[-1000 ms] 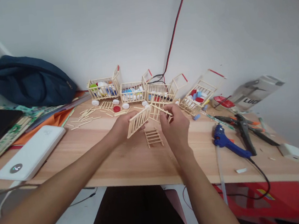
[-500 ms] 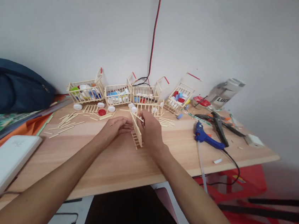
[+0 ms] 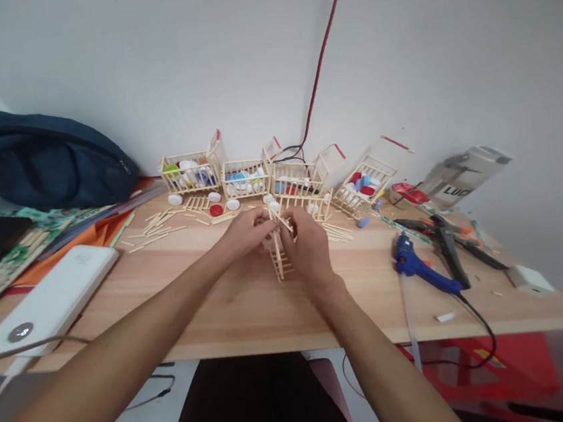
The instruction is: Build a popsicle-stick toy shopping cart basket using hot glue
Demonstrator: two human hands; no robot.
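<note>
Both my hands meet at the middle of the wooden table (image 3: 231,310). My left hand (image 3: 246,233) and my right hand (image 3: 307,248) pinch small slatted panels of pale wooden sticks (image 3: 278,251), held upright on edge between them over the tabletop. Fingers of both hands are closed on the sticks. Behind my hands a row of small stick carts (image 3: 245,176) filled with coloured bottle caps stands along the wall. Loose sticks (image 3: 155,225) and single caps (image 3: 216,210) lie in front of the carts.
A blue glue gun (image 3: 421,267) with its cord lies at right, beside pliers (image 3: 448,240) and a grey box (image 3: 463,175). A white power bank (image 3: 44,300), orange paper and a dark blue bag (image 3: 45,162) occupy the left. A red-and-black cable (image 3: 324,65) runs up the wall.
A second ago my left hand held one panel tilted in the air with another flat on the table; now the panels stand upright, pressed together between both hands. The view shifted.
</note>
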